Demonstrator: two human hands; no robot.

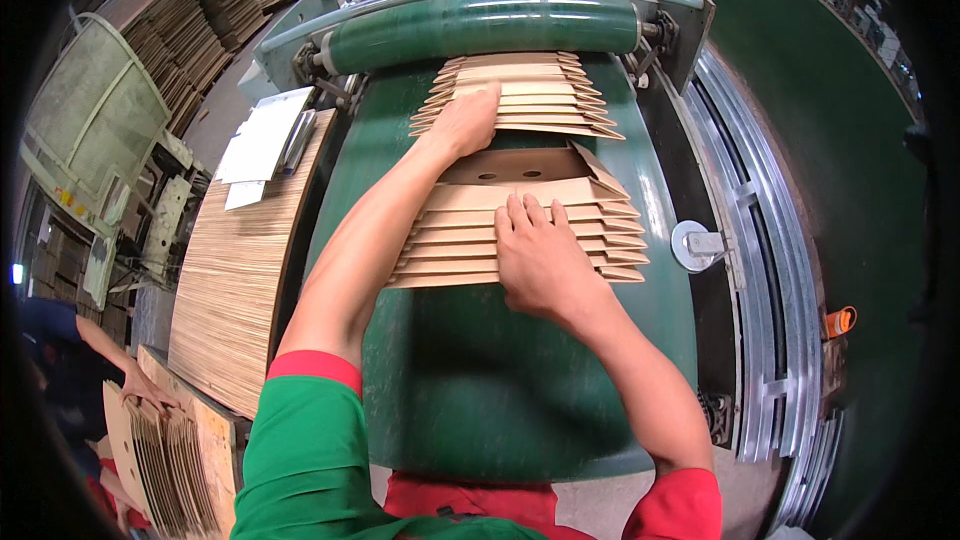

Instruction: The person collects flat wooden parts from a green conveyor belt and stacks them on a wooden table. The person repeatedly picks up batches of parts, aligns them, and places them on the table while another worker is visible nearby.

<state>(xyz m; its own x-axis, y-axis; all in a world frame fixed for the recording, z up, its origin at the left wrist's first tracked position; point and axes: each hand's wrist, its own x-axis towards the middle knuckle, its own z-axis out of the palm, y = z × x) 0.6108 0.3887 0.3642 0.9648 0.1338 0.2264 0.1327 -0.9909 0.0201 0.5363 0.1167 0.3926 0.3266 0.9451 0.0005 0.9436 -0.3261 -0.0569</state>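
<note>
Two rows of overlapping folded cardboard boxes lie on the green conveyor belt. My left hand is closed at the near edge of the far row, its fingers curled and partly hidden. On the near row my right hand rests flat, fingers stretched forward over the top edges. Between the rows, one box panel with two round holes tilts up, its flap raised at the right.
A green roller under a metal bar spans the belt ahead. To the left stands a long stack of cardboard sheets with white papers on top. A co-worker's hand touches upright cardboard at lower left. Metal rails run along the right.
</note>
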